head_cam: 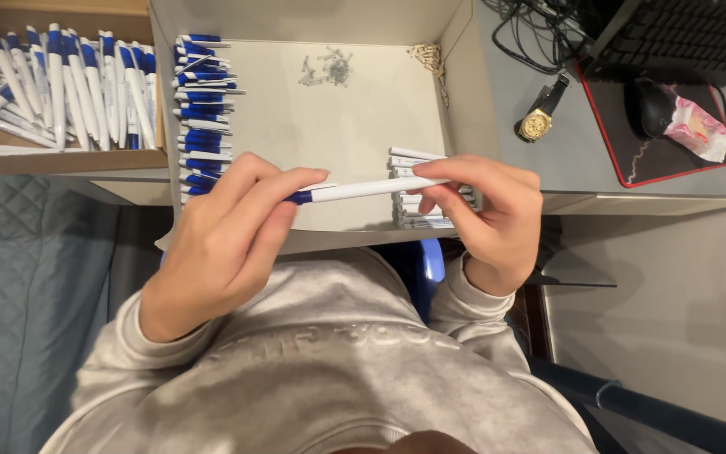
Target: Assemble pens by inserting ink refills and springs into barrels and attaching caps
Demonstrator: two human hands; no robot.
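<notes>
The left hand (227, 240) and right hand (487, 220) are each pinching an end of a white-and-blue pen (369, 190); fingers are covering both tips; the right hand is partly hiding a stack of white barrels (409, 158) just behind it.

Pen (371, 189): smooth glossy white-and-blue plastic. Box (455, 50): matt cardboard. Wristwatch (536, 124): shiny gold-toned metal. Sweatshirt (321, 370): soft matt grey cloth is noted.

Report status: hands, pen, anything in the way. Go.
Left hand and right hand both gripping one white and blue pen, level over the open box. Path clear.
</notes>
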